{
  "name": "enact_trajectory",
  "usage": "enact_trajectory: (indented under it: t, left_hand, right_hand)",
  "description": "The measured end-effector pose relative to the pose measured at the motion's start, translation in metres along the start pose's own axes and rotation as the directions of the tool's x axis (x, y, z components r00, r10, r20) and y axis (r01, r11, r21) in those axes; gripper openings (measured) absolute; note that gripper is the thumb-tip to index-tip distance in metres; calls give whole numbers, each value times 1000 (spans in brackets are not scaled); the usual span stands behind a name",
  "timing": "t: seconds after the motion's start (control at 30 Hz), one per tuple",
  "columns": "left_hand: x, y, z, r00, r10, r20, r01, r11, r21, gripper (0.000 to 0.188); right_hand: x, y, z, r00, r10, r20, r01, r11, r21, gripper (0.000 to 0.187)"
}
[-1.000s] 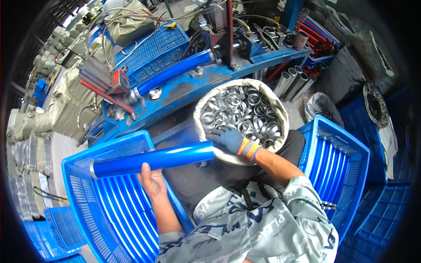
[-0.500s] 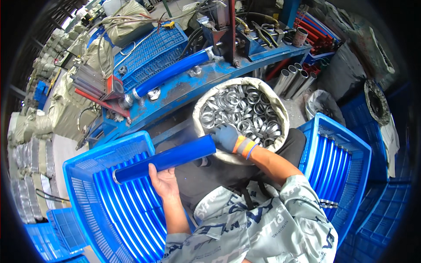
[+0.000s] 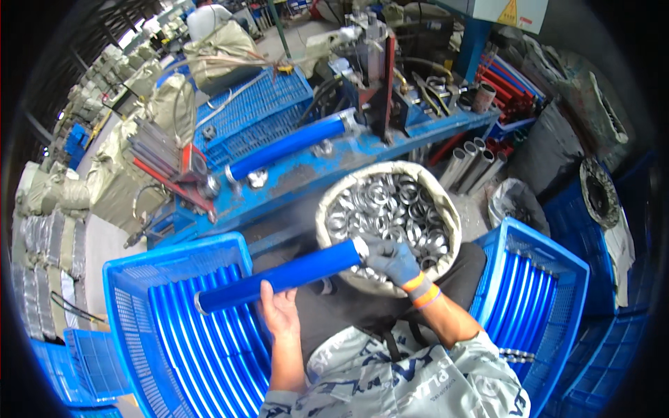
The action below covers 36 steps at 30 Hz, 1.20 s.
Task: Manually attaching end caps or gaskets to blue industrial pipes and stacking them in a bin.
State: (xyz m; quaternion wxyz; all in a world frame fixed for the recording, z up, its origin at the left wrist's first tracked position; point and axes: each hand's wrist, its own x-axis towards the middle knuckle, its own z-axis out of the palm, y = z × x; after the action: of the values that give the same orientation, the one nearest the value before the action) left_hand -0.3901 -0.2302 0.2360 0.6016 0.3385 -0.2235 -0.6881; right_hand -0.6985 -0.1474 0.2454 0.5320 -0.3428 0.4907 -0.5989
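A blue metal tube [image 3: 293, 275] lies slanted across my lap, its left end over a crate of similar tubes. My bare left hand [image 3: 280, 312] grips it from below near the middle, the thumb up along its side. At the tube's right end sits a silver ring [image 3: 360, 249], and another rims the left end. My right hand [image 3: 395, 260], in a grey glove with an orange cuff, has its fingers closed at the right-end ring. Just beyond that hand stands a pale sack [image 3: 453, 209] full of loose metal rings [image 3: 380, 219].
At left is a blue crate [image 3: 174, 249] of blue tubes [image 3: 185, 327]; another crate [image 3: 547, 242] of tubes stands at right. Ahead, a blue machine bench [image 3: 300, 177] carries a blue tube [image 3: 289, 148] between its end fixtures. Bare metal tubes [image 3: 470, 164] stand beyond the sack.
A silver ring now shows at the tube's right end, which looked bare before. My right hand has come from the sack's edge to that end. The whole view has tilted upward.
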Motion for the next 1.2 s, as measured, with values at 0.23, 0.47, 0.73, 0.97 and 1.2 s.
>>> enact_trajectory:
  t: [0.23, 0.47, 0.73, 0.97, 1.2]
  left_hand:
    - [6, 5, 10, 997, 77, 22, -77, 997, 10, 38]
    - [24, 34, -13, 999, 8, 31, -6, 998, -59, 53]
    - [26, 62, -36, 992, -39, -123, 6, 965, -263, 69]
    - [46, 50, -19, 993, -97, -64, 82, 974, -211, 66]
    - [116, -2, 12, 974, -224, 33, 225, 972, -60, 66]
  right_hand:
    - [4, -2, 10, 992, -128, 12, 129, 991, -23, 3]
    - [74, -54, 31, 949, -147, 278, 52, 946, 321, 68]
    - [320, -84, 83, 894, -375, 244, 361, 283, -889, 74]
    - [391, -71, 21, 924, -376, 72, -23, -243, -970, 65]
    - [240, -172, 28, 623, -628, 466, 609, 16, -793, 77]
